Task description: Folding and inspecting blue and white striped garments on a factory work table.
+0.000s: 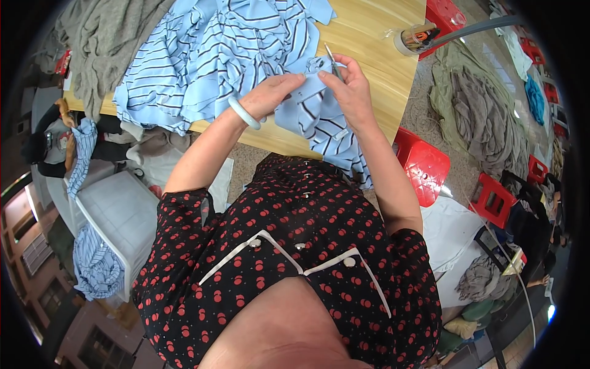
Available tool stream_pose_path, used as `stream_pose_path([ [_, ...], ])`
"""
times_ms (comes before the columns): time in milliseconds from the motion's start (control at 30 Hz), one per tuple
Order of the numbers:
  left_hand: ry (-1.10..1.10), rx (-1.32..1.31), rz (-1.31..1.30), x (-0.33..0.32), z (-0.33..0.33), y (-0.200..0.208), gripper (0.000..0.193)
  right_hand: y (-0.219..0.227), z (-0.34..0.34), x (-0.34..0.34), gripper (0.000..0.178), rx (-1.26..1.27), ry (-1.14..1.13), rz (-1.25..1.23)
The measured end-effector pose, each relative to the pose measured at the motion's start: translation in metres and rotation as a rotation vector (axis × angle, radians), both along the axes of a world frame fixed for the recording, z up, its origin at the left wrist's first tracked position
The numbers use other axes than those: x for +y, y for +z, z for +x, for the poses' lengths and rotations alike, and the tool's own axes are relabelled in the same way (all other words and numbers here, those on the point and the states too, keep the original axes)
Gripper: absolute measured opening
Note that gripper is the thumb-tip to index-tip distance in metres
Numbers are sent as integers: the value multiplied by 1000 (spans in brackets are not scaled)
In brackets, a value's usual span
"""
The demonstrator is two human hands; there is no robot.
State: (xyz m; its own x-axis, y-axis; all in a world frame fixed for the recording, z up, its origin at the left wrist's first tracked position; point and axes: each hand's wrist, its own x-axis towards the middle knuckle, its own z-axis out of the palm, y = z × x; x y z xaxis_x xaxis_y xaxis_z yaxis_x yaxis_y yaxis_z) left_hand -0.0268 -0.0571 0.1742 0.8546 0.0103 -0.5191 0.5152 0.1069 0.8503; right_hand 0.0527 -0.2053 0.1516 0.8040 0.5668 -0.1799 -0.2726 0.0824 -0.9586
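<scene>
A light blue knit garment with dark and white stripes (314, 117) is stretched between my two hands over the table's front edge, its lower end hanging down. My left hand (273, 93), with a pale bangle (244, 113) at the wrist, pinches a plain blue edge of it. At the other end of that edge, my right hand (351, 92) grips the cloth between thumb and fingers. A slim pointed metal tool (330, 54) juts up from the right hand; whether it is snips or tweezers I cannot tell. Left of the hands lies a heap of similar striped garments (215, 61).
Grey knitwear (114, 46) is piled at the table's far left. A clear cup of tools (415, 40) stands near the right edge of the wooden table (372, 37). Red stools (423, 166) and a grey-brown cloth heap (485, 117) are to the right. A plastic bin (117, 206) stands left.
</scene>
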Motion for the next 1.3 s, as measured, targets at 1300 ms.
stream_pose_path([
  [1300,478,-533,1619,101,-41,-23,21,-123,64,-88,25,-708,-147,-1018],
])
